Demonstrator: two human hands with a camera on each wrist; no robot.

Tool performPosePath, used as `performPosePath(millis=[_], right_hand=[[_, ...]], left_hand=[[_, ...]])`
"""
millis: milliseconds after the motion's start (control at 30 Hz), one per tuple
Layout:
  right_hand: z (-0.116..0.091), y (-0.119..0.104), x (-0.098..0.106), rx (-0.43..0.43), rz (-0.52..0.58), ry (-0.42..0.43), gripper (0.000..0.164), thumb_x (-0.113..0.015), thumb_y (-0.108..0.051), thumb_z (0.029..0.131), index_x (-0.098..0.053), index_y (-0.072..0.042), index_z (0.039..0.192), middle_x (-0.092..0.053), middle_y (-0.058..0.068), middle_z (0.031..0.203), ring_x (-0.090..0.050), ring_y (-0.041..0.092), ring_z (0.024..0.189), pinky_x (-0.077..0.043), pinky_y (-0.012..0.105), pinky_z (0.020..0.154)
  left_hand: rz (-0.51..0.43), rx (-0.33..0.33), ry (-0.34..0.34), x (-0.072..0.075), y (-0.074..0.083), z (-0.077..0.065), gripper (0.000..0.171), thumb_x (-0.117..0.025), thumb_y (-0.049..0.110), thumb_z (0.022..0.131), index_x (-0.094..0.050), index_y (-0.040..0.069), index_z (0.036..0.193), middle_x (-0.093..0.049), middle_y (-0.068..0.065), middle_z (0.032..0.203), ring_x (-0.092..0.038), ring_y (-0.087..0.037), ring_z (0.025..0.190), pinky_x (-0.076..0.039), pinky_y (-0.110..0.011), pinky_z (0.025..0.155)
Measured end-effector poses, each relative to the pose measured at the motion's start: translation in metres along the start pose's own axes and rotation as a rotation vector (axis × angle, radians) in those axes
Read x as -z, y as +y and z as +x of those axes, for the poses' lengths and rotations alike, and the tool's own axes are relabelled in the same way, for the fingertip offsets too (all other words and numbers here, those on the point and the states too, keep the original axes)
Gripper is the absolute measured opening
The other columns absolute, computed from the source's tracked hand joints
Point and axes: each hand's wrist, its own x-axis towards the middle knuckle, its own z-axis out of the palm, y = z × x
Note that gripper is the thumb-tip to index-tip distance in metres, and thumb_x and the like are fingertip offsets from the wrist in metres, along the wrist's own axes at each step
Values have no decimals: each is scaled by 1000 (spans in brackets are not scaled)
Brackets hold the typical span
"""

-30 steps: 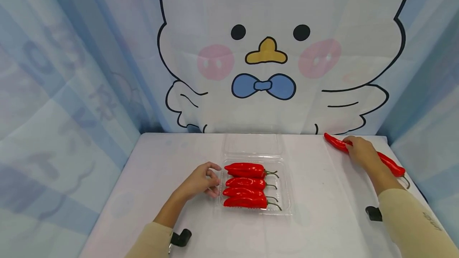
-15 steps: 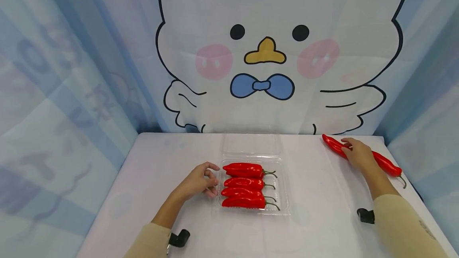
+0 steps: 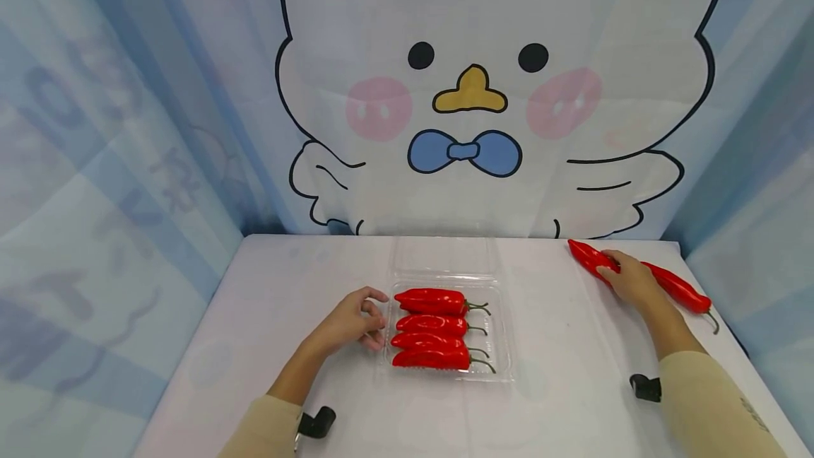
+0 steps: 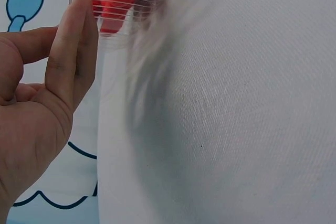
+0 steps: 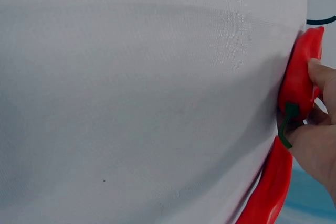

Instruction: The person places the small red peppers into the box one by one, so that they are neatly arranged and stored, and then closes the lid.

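Observation:
My right hand (image 3: 629,278) grips a red chili pepper (image 3: 586,257) near the table's far right corner; the pepper's green stem (image 5: 289,121) shows in the right wrist view. A second red pepper (image 3: 682,290) lies just to the right, partly behind the hand. My left hand (image 3: 351,318) is at the left side of a clear plastic clamshell box (image 3: 504,362). In the left wrist view its relaxed fingertips touch or nearly touch the ribbed wall. Several red peppers (image 3: 431,325) lie side by side in the box, stems to the right.
The box's clear lid (image 3: 445,257) lies folded back toward the rear edge of the white table (image 3: 559,401). A cloth backdrop (image 3: 470,203) with a cartoon bird stands behind it. Blue curtains (image 3: 95,196) hang at both sides.
My right hand has taken hold of the nearer pepper and shifted slightly left with it, so the two peppers now show apart. My left hand stays by the box.

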Motion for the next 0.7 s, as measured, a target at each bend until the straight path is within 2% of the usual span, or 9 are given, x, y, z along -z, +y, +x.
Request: performPosePath(millis=[367, 700], right_hand=[[0, -2, -9, -14, 38, 48, 75, -59, -28, 104, -20, 2, 161, -29, 39, 155, -32, 59, 135, -38, 76, 109], [-4, -2, -13, 17, 62, 79, 74, -60, -23, 103, -20, 1, 161, -30, 38, 155, -33, 59, 135, -40, 77, 107]], left_hand=[[1, 6, 5, 0, 0, -1, 40, -65, 1, 98, -50, 0, 136, -62, -14, 93, -71, -19, 63, -65, -35, 60], [5, 12, 7, 1, 0, 0, 39, -64, 1, 99, -51, 1, 136, -62, -14, 93, -71, -20, 64, -65, -34, 62]])
